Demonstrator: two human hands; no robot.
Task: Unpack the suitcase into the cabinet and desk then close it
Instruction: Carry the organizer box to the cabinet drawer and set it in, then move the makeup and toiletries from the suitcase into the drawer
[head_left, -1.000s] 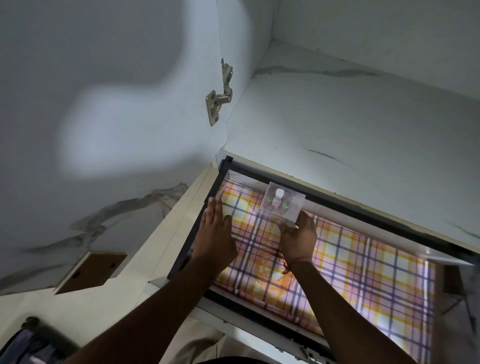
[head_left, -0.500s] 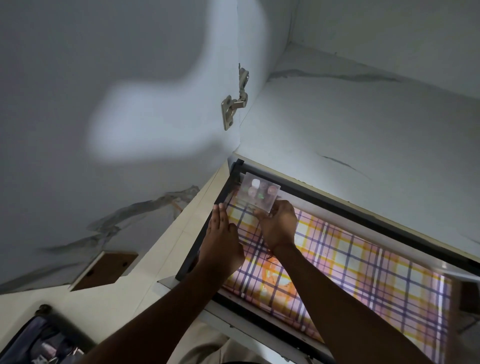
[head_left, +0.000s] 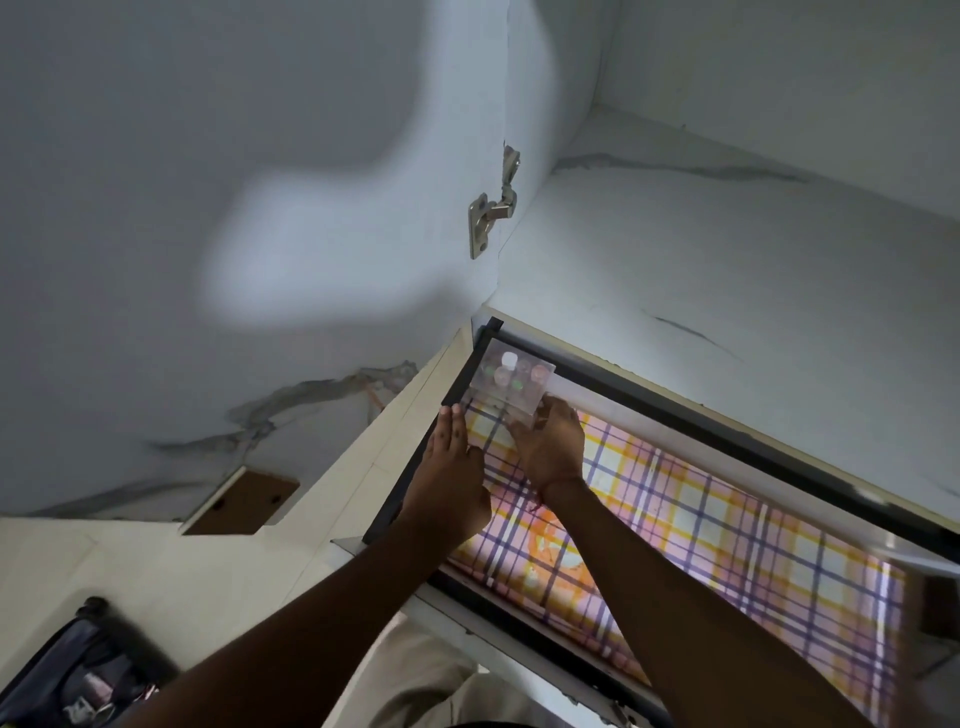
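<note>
Right hand (head_left: 548, 447) pinched a small clear plastic box (head_left: 511, 382), holding it over the far left corner of a black-framed drawer (head_left: 691, 415) lined with pink, yellow and purple plaid paper (head_left: 727, 545). Box contents blurred, possibly small round items. Left hand (head_left: 449, 478) lay flat, fingers straight, at the drawer's left edge. Open dark suitcase (head_left: 78, 670) sat lower left.

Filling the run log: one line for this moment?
step: placing clear box in drawer | right hand: holds box | left hand: flat

Dim, bright wall patch, soft blur, wide-angle warp
</note>
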